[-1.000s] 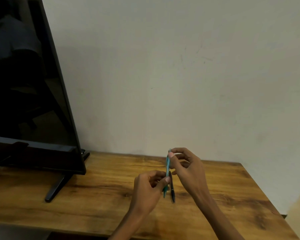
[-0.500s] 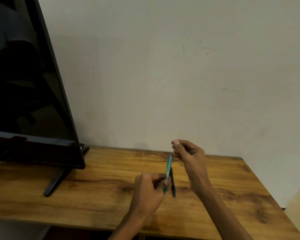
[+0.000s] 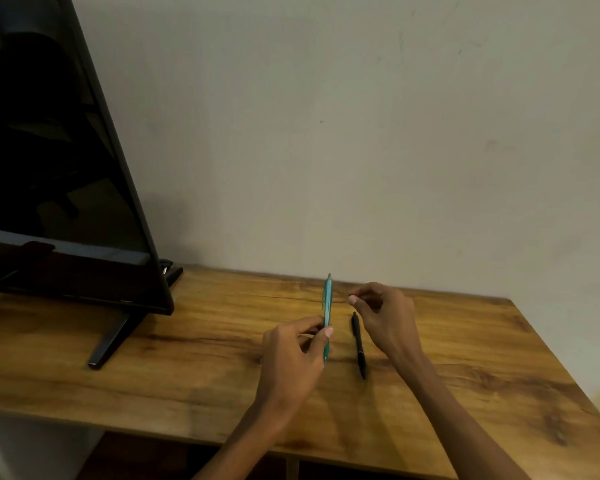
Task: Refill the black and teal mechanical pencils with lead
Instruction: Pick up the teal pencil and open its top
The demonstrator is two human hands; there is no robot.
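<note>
My left hand (image 3: 293, 355) holds the teal mechanical pencil (image 3: 327, 299) upright by its lower half, tip down, just above the wooden table (image 3: 201, 362). The pencil's top end is bare and points up. My right hand (image 3: 383, 318) hovers to the right of the pencil's top, apart from it, with thumb and forefinger pinched together. Anything between those fingertips is too small to see. The black mechanical pencil (image 3: 359, 348) lies flat on the table between my two hands, tip toward me, partly under the right hand.
A large dark monitor (image 3: 59, 188) stands at the left on a black foot (image 3: 110, 341). A plain wall rises right behind the table. The table's front edge and right edge (image 3: 565, 368) are close.
My right hand has left the top of the teal pencil and moved to the right and down. My left hand has tilted the pencil more upright and shifted it left, away from the black pencil.
</note>
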